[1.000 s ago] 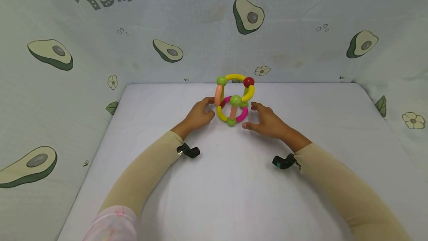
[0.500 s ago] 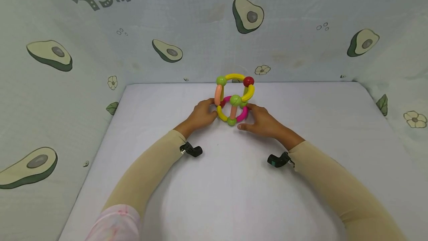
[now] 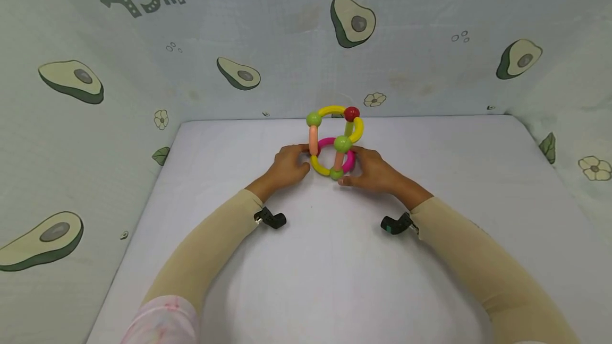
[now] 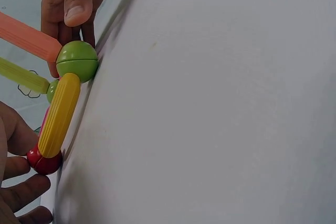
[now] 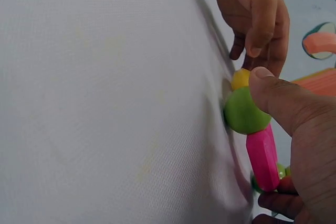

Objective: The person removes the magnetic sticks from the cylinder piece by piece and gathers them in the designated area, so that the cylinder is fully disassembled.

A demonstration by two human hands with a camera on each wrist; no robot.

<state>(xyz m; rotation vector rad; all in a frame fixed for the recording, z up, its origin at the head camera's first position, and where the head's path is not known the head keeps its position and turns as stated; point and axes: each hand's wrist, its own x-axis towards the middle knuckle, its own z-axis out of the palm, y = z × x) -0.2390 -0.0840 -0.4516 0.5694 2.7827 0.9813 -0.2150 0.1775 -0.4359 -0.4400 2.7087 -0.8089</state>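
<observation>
A cube-like frame of toy building sticks and balls (image 3: 342, 144) stands upright at the table's far edge, between both hands. Curved yellow sticks link green and red balls on top, peach sticks stand upright, and yellow and magenta curves form its base. At its left side is my left hand (image 3: 288, 166), whose fingertips touch a red ball (image 4: 44, 161) in the left wrist view; the thumb looks loose. My right hand (image 3: 377, 171) grips the base's right side: in the right wrist view its thumb presses a green ball (image 5: 244, 109), with fingers behind the magenta stick (image 5: 262, 156).
The white-covered table (image 3: 311, 269) reaches toward me from the frame. Behind it hangs a pale cloth (image 3: 287, 25) printed with avocados. Small black wrist cameras, one being the left camera (image 3: 271, 218), sit just above the tabletop.
My right hand has moved left from beside the frame to hold its base. The frame has turned slightly, its front green balls shifting right. My left hand stays beside it.
</observation>
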